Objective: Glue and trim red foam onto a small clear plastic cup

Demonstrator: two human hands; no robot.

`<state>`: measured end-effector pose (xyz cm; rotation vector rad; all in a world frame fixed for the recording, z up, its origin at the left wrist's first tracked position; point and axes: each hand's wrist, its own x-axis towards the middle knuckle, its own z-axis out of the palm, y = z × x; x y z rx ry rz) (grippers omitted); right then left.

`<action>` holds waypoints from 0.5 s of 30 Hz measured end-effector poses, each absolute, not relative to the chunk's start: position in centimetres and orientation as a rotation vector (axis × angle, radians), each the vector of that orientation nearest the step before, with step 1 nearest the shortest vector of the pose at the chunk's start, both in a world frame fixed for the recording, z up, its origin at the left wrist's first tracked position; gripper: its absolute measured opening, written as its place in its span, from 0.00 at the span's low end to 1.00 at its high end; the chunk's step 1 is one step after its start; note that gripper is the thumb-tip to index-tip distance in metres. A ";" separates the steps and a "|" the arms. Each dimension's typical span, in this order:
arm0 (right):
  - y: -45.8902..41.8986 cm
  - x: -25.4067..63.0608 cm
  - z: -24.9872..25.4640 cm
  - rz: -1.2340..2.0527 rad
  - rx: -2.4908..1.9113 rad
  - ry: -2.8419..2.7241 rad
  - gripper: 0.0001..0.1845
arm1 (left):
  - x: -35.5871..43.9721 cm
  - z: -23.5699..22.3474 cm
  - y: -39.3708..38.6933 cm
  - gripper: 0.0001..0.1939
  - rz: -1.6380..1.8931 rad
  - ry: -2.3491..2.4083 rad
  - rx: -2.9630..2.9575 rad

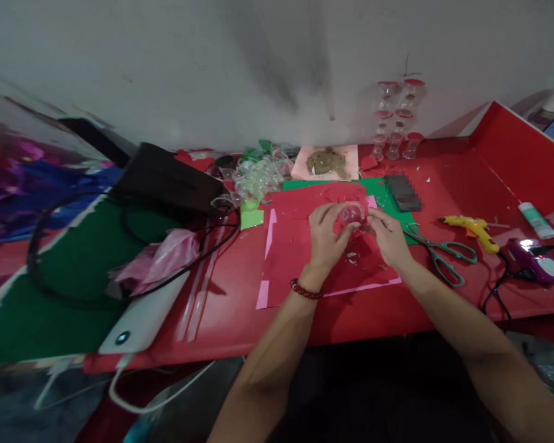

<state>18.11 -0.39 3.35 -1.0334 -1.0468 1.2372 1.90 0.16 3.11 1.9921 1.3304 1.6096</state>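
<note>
My left hand [327, 235] and my right hand [388, 236] meet over a red paper sheet [300, 258] on the red table. Between them they hold a small clear plastic cup [352, 214] with red paper against it. Both hands have their fingers curled round it. A red bead bracelet [305, 290] circles my left wrist. Small paper scraps [353, 257] lie under the hands.
Green-handled scissors [443, 253] and a yellow glue gun [473, 227] lie to the right, with a purple device [535, 261] and a white bottle [537, 219]. A pile of clear cups [258, 175] sits behind; stacked cups [394, 120] stand by the wall. Left: black cable [74, 246], pink bag [159, 258], white device [141, 320].
</note>
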 end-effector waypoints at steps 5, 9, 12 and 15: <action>-0.5 17.9 3.7 1.202 -1.008 -1.024 0.11 | 2.1 2.9 0.2 0.29 1.582 1.342 1.975; 0.0 18.0 3.7 1.285 -1.005 -0.892 0.13 | 2.4 2.9 0.3 0.38 1.617 1.235 1.693; 0.7 18.4 3.4 1.357 -0.989 -0.698 0.17 | 2.2 3.0 0.8 0.35 1.567 1.052 1.147; 1.2 18.6 3.2 1.403 -0.949 -0.621 0.18 | 1.6 3.5 1.2 0.29 1.297 0.857 0.712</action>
